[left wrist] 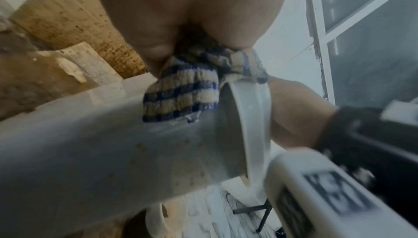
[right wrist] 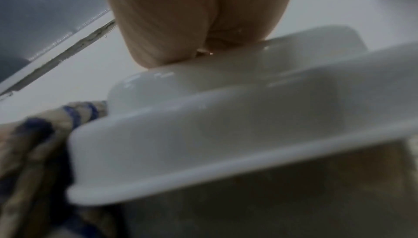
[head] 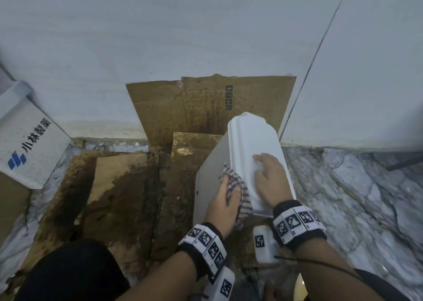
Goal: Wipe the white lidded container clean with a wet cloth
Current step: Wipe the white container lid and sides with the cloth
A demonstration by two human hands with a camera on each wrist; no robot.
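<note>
A white lidded container stands tilted on wet cardboard, its lid facing up and right and its grey side wall facing left. My left hand grips a blue-and-beige striped cloth and holds it against the side wall just under the lid's rim; the cloth bunches out below the fingers in the left wrist view. My right hand lies flat on the lid with fingers spread. The striped cloth shows at the lid's left edge in the right wrist view.
Stained, soaked cardboard sheets cover the floor and lean on the white wall. A white printed box sits at the left. Marble floor lies to the right. My dark-clothed knee is at bottom left.
</note>
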